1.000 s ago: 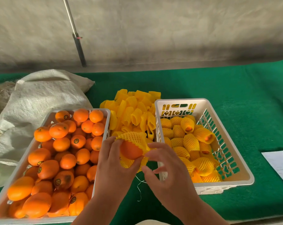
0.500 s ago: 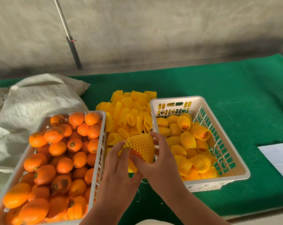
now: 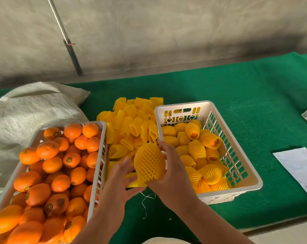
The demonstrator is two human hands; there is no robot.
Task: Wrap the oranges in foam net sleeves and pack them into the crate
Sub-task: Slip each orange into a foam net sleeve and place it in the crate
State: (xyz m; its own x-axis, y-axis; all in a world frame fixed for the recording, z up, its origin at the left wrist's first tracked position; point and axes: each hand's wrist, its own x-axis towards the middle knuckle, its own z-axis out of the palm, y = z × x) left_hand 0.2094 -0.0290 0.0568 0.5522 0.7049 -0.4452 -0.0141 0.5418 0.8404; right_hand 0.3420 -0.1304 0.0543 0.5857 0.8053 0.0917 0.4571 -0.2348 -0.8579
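At frame centre, right hand grips a sleeved orange, fingers curled round it, just left of the packing crate. Left hand is beside it, fingers relaxed, holding nothing.

on the desk, a tray of oranges sits left, the crate right, loose sleeves between, a sack behind the tray.

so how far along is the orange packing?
Done: the right crate holds a layer of sleeved oranges. In hand: the right hand grips a wrapped orange, left hand open beside it. Left: the left crate is full of bare oranges.
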